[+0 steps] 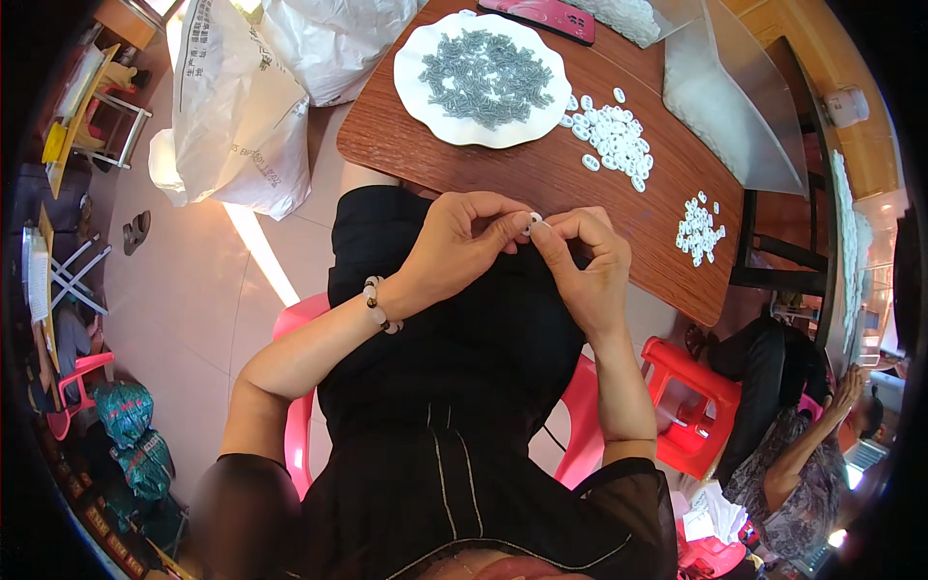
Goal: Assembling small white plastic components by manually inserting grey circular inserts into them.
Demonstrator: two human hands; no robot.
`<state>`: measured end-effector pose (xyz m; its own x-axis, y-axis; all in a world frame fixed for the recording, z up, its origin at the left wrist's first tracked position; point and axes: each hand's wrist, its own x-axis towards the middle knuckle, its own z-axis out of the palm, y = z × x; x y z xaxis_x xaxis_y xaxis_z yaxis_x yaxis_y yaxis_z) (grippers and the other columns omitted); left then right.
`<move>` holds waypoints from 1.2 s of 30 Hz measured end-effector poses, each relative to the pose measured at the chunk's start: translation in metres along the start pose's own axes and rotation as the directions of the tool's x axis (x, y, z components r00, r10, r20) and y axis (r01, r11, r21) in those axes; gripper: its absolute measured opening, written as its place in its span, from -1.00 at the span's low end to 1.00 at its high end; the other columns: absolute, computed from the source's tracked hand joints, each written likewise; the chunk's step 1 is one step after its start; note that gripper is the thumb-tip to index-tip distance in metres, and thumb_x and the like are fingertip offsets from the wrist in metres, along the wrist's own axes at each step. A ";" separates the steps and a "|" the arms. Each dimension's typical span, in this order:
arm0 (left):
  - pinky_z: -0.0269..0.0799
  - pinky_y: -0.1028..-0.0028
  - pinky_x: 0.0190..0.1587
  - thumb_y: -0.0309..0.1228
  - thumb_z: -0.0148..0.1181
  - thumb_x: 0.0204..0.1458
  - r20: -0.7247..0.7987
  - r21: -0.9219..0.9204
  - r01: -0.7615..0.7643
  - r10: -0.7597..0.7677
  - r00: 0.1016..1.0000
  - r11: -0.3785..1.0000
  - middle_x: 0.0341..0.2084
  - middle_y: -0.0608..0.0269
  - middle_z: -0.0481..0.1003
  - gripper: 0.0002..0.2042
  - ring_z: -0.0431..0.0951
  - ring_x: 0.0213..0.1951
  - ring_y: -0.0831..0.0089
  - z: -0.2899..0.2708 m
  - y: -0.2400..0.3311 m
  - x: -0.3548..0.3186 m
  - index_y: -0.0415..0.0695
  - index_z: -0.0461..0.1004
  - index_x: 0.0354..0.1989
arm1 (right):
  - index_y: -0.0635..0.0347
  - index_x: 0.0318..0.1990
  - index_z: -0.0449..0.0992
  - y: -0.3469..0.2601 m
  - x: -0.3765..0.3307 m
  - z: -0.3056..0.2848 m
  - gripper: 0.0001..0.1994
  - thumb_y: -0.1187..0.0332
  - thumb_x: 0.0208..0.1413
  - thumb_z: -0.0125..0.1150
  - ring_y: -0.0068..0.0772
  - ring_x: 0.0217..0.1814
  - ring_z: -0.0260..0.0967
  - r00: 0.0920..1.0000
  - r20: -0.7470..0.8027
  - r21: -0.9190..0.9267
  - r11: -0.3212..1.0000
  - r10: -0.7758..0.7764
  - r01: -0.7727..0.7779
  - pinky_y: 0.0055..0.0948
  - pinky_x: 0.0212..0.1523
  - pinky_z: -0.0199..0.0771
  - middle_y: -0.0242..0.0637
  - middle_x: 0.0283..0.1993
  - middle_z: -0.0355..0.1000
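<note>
Between my fingertips, in front of the table's near edge, is a small white oval plastic piece (pixel 533 221), mostly covered by fingers. My left hand (pixel 471 242) pinches it from the left, thumb and forefinger closed. My right hand (pixel 588 256) closes on it from the right, thumb against its edge. Beyond my hands, a white scalloped plate (pixel 414 97) holds many small grey spring-like pieces (pixel 483 77). Right of the plate lies a loose pile of white oval pieces with holes (pixel 619 140). Farther right is a second pile of smaller white pieces (pixel 698 230).
The brown wooden table (pixel 435 169) also bears a pink phone (pixel 537 19) and a clear bag of white pieces (pixel 725 116). White sacks (pixel 237 116) stand on the floor at left. A red stool (pixel 688 406) is at right, near another seated person (pixel 793 474).
</note>
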<state>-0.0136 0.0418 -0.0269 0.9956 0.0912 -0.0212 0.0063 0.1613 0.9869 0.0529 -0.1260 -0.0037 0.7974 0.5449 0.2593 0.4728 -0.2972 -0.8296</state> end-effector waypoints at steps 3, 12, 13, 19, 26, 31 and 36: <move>0.44 0.65 -0.33 -0.36 0.14 0.19 -0.005 0.002 0.011 -0.011 1.000 1.000 -0.39 0.31 0.57 -0.77 0.48 -0.39 0.69 -0.001 -0.001 0.001 -0.32 0.57 -0.19 | 0.20 -0.49 0.57 -0.005 0.000 -0.001 -0.84 0.36 -0.09 0.46 -0.47 -0.31 0.34 0.992 0.012 0.082 0.988 0.128 -0.129 -0.48 -0.28 0.32 -0.38 -0.45 0.50; 0.38 0.67 -0.38 -0.33 0.15 0.19 0.084 -0.041 0.063 -0.059 0.995 0.997 -0.49 0.37 0.53 -0.75 0.43 -0.47 0.71 -0.009 0.005 0.003 -0.30 0.57 -0.23 | 0.21 -0.20 0.56 0.014 -0.001 0.000 -0.71 0.38 -0.10 0.48 -0.65 -0.29 0.26 0.996 0.017 0.238 0.967 0.086 -0.088 -0.62 -0.21 0.31 -0.44 -0.24 0.44; 0.38 0.67 -0.38 -0.33 0.15 0.19 0.075 -0.043 0.060 -0.057 0.996 0.997 -0.49 0.37 0.53 -0.75 0.43 -0.47 0.71 -0.011 0.007 0.003 -0.30 0.57 -0.23 | 0.21 -0.20 0.56 0.011 0.001 0.002 -0.71 0.38 -0.10 0.48 -0.65 -0.29 0.26 0.996 0.024 0.239 0.967 0.082 -0.085 -0.62 -0.21 0.31 -0.44 -0.24 0.44; 0.37 0.68 -0.41 -0.37 0.17 0.17 0.166 -0.089 0.120 -0.104 0.981 0.989 -0.55 0.39 0.50 -0.79 0.41 -0.50 0.72 -0.015 0.015 0.002 -0.30 0.58 -0.26 | 0.25 -0.01 0.54 0.015 0.006 0.002 -0.53 0.19 -0.05 0.43 -0.57 -0.16 0.25 0.970 0.242 0.471 0.870 0.035 -0.148 -0.57 -0.09 0.30 -0.30 -0.09 0.49; 0.37 0.71 -0.37 -0.25 0.16 0.19 0.249 -0.306 0.219 -0.145 0.958 0.927 -0.48 0.38 0.54 -0.72 0.45 -0.46 0.72 -0.017 0.013 0.000 -0.25 0.58 -0.24 | 0.32 -0.04 0.55 0.020 0.002 0.010 -0.53 0.12 0.02 0.34 -0.39 -0.04 0.26 0.979 0.165 0.504 0.864 -0.124 0.024 -0.43 -0.02 0.29 -0.21 -0.03 0.52; 0.35 0.73 -0.36 -0.23 0.16 0.18 0.273 -0.386 0.254 -0.153 0.950 0.887 -0.47 0.37 0.55 -0.72 0.46 -0.45 0.72 -0.018 0.015 -0.002 -0.24 0.59 -0.25 | 0.38 -0.05 0.54 0.019 0.000 0.012 -0.52 0.13 0.02 0.34 -0.41 -0.05 0.25 0.990 0.123 0.543 0.840 -0.070 -0.008 -0.48 -0.07 0.29 -0.23 -0.08 0.52; 0.32 0.71 -0.37 -0.23 0.18 0.17 0.291 -0.391 0.234 -0.122 0.949 0.890 -0.49 0.39 0.52 -0.72 0.43 -0.46 0.73 -0.018 0.010 -0.001 -0.25 0.58 -0.27 | 0.39 -0.06 0.53 0.019 0.000 0.013 -0.52 0.14 0.02 0.36 -0.43 -0.06 0.24 0.989 0.104 0.498 0.866 -0.103 0.038 -0.52 -0.11 0.28 -0.24 -0.09 0.51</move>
<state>-0.0164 0.0606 -0.0198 0.9712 -0.2190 -0.0939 0.2022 0.5489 0.8110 0.0570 -0.1219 -0.0260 0.7013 0.6511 0.2903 0.2527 0.1537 -0.9553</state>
